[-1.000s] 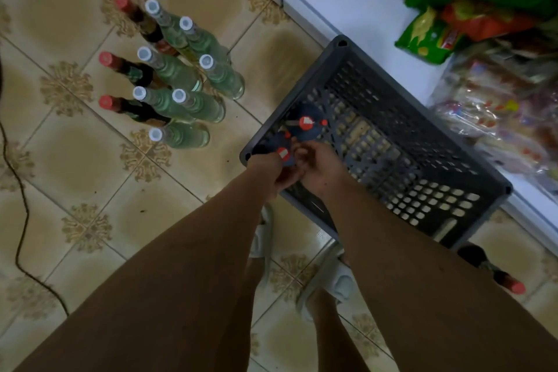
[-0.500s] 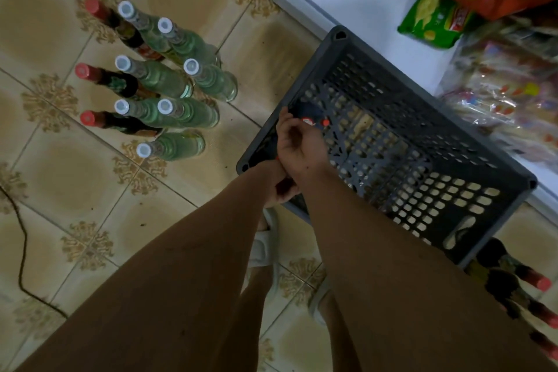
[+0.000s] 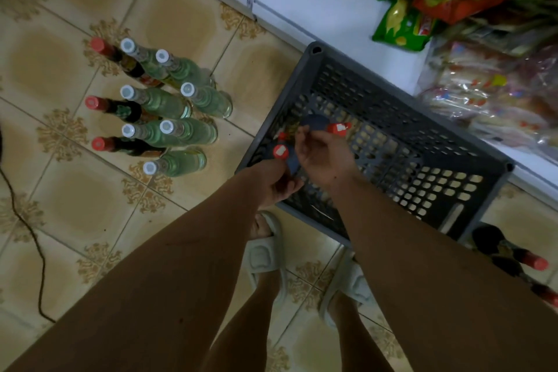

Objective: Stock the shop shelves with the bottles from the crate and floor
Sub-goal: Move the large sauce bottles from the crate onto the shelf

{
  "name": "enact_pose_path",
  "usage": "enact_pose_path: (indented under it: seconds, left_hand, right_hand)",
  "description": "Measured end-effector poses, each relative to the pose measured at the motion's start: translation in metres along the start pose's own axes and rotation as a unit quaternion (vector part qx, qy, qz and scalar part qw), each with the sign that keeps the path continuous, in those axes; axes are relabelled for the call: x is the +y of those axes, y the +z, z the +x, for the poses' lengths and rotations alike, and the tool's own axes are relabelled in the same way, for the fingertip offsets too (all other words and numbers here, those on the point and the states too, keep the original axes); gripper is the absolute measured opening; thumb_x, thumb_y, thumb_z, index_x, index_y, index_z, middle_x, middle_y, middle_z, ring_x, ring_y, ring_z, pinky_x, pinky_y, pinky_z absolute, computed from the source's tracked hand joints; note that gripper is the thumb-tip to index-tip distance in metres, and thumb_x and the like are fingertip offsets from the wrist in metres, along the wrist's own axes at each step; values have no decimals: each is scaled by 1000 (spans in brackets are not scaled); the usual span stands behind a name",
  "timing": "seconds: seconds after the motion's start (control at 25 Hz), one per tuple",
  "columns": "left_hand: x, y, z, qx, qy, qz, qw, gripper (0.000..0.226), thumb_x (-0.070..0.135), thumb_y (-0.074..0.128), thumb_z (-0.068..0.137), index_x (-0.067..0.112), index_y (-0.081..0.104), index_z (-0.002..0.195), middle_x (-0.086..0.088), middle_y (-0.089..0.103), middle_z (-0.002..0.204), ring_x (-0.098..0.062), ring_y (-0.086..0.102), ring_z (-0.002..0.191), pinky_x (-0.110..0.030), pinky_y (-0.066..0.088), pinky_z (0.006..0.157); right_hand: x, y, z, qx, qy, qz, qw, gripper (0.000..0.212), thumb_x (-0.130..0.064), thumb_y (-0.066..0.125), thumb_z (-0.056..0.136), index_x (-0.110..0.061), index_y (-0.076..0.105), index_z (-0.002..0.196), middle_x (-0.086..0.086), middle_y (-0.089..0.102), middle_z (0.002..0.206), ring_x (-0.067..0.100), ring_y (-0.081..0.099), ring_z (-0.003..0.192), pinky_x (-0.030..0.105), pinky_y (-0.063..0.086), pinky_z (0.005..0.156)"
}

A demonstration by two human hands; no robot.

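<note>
Head view showed left hand [image 3: 276, 183] closed round a red-capped bottle [image 3: 280, 151] mid-frame, right hand [image 3: 324, 155] gripping another bottle [image 3: 314, 124] in the crate [image 3: 314, 69]; best lifted straight up, clear of the rim.

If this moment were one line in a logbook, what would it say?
phase: picking from crate | left hand: holding red-capped bottle | right hand: at second red-capped bottle, grip unclear | floor bottles: standing, untouched

small shop | snack packets [image 3: 401, 29] on white shelf [image 3: 326, 9] | bottles [image 3: 169, 106] grouped on tiled floor [image 3: 75, 196]
</note>
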State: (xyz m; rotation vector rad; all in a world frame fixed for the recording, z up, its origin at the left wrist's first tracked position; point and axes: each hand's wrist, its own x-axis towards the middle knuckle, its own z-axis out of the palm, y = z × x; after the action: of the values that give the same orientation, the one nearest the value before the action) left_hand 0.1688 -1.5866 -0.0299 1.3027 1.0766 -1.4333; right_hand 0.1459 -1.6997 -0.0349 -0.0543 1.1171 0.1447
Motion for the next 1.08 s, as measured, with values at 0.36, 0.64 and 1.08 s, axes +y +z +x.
enact_pose_path:
  seconds: [0.36, 0.64, 1.08]
  left_hand:
    - [-16, 42, -121, 44, 26, 71, 996, 31, -1, 30, 96, 7, 44, 70, -7, 42, 68, -14, 41, 54, -15, 41, 36]
    - [-81, 67, -329, 110, 203, 211, 950, 16, 5, 44, 84, 10, 43, 70, -11, 49, 91, -23, 43, 78, -34, 34, 71]
    - [-169, 125, -476, -38, 348, 214, 912, 14, 16, 59, 80, 16, 66, 92, -5, 59, 88, -19, 51, 82, -35, 41, 75]
  right_hand:
    - [-52, -20, -143, 136, -62, -352, 924, 24, 7, 43, 93, -15, 52, 97, 5, 44, 76, 17, 45, 62, 32, 53, 66]
    - [-44, -5, -384, 93, -149, -334, 926, 24, 10, 42, 91, -13, 47, 85, 6, 45, 85, 26, 50, 86, 43, 49, 89]
    - [-11, -67, -604, 99, -306, -300, 898, 26, 5, 45, 85, -21, 49, 82, 0, 54, 90, 27, 54, 95, 38, 46, 77]
